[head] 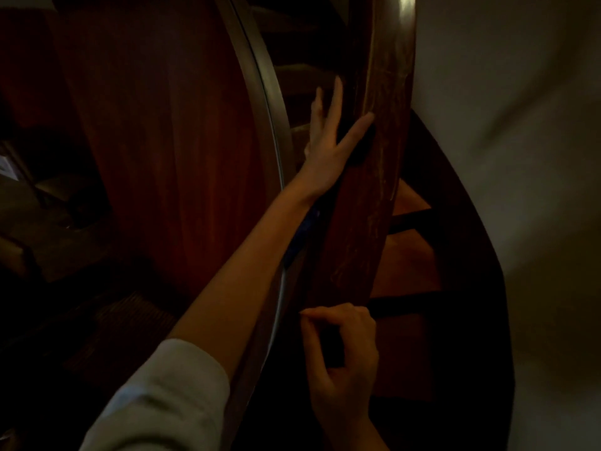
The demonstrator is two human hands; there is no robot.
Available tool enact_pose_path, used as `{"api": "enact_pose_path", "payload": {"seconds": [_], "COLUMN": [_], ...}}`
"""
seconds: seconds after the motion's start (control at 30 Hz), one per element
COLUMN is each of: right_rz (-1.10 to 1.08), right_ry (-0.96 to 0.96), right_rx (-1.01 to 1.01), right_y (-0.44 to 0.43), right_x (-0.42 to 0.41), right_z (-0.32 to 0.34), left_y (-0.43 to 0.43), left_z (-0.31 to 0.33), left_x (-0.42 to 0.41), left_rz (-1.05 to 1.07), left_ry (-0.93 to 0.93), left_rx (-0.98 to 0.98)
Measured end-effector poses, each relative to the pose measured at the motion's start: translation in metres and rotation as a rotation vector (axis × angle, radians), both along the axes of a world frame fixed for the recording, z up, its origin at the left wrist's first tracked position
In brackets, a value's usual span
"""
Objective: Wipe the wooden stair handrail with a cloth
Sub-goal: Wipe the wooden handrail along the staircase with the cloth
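Biggest worry here is the cloth (359,148), if that's even what the dark patch under the left hand (325,151) is; it's too dim to be sure. That hand lies flat on the wooden handrail (374,196) about halfway up the frame, fingers straight and spread, pressing instead of gripping. With nothing curled round it, I'd guess the cloth could slide out and drop onto the stair treads (406,271) below. The right hand (341,349) sits lower, by the near end of the rail, fingers curled with thumb and forefinger meeting, but I can't tell if it's pinching anything. If it isn't on the rail, a long reach on stairs feels sketchy balance-wise. Pale streaks show on the wood, and in this light I reckon patches could easily get missed. Containers: none in view, no bucket or bottle anywhere.
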State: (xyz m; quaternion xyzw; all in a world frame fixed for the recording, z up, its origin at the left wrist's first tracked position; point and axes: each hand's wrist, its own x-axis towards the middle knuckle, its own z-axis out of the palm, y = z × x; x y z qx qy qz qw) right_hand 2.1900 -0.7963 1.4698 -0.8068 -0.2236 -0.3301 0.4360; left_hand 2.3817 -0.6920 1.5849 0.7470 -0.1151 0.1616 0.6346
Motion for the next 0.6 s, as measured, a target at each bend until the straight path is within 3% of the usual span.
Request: {"api": "enact_pose_path", "payload": {"seconds": [0.17, 0.4, 0.6], "right_rz": [-0.015, 0.027, 0.017], "right_ry": [0.019, 0.033, 0.018], "right_rx": [0.018, 0.121, 0.167], "right_y": [0.002, 0.001, 0.003], "right_x": [-0.002, -0.006, -0.004], "right_z": [0.002, 0.003, 0.001], "left_y": [0.0, 0.005, 0.0], "left_z": [-0.035, -0.108, -0.092], "left_x": [-0.039, -0.143, -0.142], "left_rz": [-0.088, -0.166, -0.117], "left_ry": [-0.084, -0.048, 0.057], "left_rx": [-0.025, -0.084, -0.022]}}
